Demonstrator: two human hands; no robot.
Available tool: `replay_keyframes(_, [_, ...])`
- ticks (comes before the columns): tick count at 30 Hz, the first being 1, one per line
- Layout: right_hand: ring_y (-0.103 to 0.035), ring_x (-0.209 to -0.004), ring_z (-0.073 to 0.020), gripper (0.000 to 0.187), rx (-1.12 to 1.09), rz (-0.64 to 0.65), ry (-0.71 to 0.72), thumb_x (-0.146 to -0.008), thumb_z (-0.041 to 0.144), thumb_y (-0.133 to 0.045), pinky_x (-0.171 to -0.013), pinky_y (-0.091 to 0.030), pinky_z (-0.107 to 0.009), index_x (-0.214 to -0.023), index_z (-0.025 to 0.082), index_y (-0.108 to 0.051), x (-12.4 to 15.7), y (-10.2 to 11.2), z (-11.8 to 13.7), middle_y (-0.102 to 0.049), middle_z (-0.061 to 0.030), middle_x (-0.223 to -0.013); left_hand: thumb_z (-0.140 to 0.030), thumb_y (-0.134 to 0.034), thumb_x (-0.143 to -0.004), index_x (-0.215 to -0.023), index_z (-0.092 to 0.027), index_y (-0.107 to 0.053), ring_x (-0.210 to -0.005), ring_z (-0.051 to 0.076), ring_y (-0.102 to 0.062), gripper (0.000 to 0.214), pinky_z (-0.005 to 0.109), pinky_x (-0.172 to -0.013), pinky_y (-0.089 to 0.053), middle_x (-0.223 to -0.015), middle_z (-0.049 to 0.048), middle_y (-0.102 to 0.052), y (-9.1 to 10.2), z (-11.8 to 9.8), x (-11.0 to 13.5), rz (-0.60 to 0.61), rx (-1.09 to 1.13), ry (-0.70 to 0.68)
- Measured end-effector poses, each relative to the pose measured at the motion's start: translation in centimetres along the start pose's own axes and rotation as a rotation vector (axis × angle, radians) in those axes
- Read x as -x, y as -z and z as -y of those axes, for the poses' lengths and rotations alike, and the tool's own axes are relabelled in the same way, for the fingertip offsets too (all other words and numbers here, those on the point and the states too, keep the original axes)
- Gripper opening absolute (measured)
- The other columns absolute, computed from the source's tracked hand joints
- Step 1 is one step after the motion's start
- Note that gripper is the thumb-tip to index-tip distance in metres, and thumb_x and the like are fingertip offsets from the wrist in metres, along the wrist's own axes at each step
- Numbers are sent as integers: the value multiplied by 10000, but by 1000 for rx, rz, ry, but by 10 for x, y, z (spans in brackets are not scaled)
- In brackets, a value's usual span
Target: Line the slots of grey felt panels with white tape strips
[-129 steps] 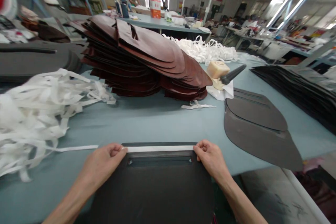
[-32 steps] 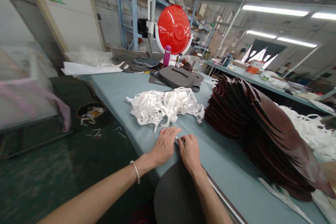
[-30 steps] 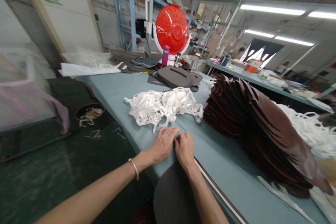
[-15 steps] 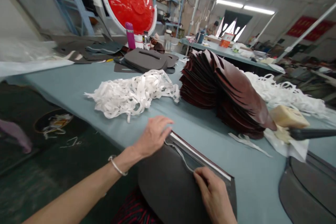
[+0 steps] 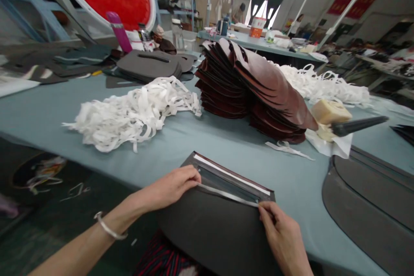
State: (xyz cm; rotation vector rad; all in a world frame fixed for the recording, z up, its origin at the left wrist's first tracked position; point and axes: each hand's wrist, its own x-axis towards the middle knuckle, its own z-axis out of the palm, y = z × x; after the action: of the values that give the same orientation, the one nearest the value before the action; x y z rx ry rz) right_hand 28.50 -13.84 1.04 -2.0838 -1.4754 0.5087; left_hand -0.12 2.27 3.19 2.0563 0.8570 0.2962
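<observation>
A narrow white strip [image 5: 226, 194] is stretched between my hands, over a dark grey leather-like panel [image 5: 213, 224] at the table's near edge. My left hand [image 5: 181, 183], with a bracelet on the wrist, pinches the strip's left end. The right end is pinched between the thumb and fingers of my right hand [image 5: 280, 224]. Just beyond the strip, the panel has a long slot [image 5: 223, 183], and a white band [image 5: 231, 174] runs along its far edge. The panel's near part hangs over my lap.
Across the blue-green table [image 5: 174, 146] lie a heap of white strips [image 5: 129, 114] and a folded stack of brown leather pieces [image 5: 255, 86]. To the right are a yellowish block [image 5: 330, 111], a black handle [image 5: 359, 126] and more grey panels [image 5: 365, 198]. A purple bottle [image 5: 119, 32] stands at the back left.
My left hand has come down from the panel's far corner and closed on the strip's left end. The strip, slack and wavy before, is now straight. The view has shifted right.
</observation>
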Motion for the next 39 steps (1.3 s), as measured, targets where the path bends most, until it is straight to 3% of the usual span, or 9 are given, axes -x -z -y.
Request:
replay_keyframes(3, [-578, -520, -128, 317, 14, -11, -54, -853, 488, -440, -534, -427, -207, -790, 238, -624, -3, -2, 1, -600, 34, -585, -280, -429, -897, -881, -201, -608, -806, 152, -573, 196, 266, -756, -422, -863, 7, -630, 4, 2, -2, -148, -59, 137])
replay_keyframes(6, [-565, -492, -124, 333, 50, -24, -77, -832, 515, -448, -509, -418, -204, -756, 238, -619, -6, -3, 0, -586, 38, -557, -275, -428, -896, -887, -197, -603, -736, 145, -558, 192, 261, -699, -420, -802, -3, -606, 4, 0, -2, -195, -79, 204])
replay_keyframes(10, [-573, -489, -128, 354, 67, -42, -82, -831, 538, -448, -502, -418, -207, -765, 237, -623, -6, -5, -3, -591, 34, -558, -288, -537, -875, -1028, -232, -584, -875, 148, -535, 170, 268, -797, -424, -959, 9, -567, -7, -8, -1, -78, -82, -15])
replay_keyframes(14, [-563, -483, -134, 377, 47, -51, -62, -847, 556, -441, -491, -418, -213, -775, 233, -622, -4, -5, -4, -591, 23, -559, -253, -489, -904, -866, -205, -592, -882, 146, -514, 121, 279, -820, -410, -914, 15, -539, -13, -9, -1, -80, -117, -88])
replay_keyframes(20, [-617, -579, -158, 369, -20, -14, 28, -867, 540, -441, -549, -468, -222, -828, 230, -638, -2, -2, -3, -667, -21, -684, -275, -425, -894, -842, -186, -603, -693, 121, -533, 205, 239, -663, -411, -777, -6, -602, -3, -9, -2, -84, -1, 94])
replay_keyframes(26, [-537, -448, -124, 401, 8, 1, -27, -823, 596, -482, -450, -409, -210, -701, 234, -604, -4, -6, -4, -573, 26, -525, -283, -495, -793, -755, -178, -636, -617, 137, -590, 180, 233, -572, -385, -662, -4, -647, -8, -6, -10, -219, -78, 399])
replay_keyframes(32, [-556, -478, -118, 390, -50, 47, -83, -834, 583, -465, -477, -428, -197, -751, 234, -617, -4, -8, -10, -596, 28, -564, -265, -492, -774, -733, -182, -649, -609, 134, -595, 182, 236, -576, -375, -652, -1, -660, -9, 0, -18, -236, -131, 451])
replay_keyframes(39, [-561, -482, -123, 386, -19, 12, -92, -826, 574, -467, -475, -422, -198, -727, 233, -617, -5, -8, -7, -597, 22, -561, -263, -502, -763, -718, -195, -642, -591, 132, -583, 162, 243, -556, -350, -645, -9, -653, -8, -3, -22, -231, -177, 497])
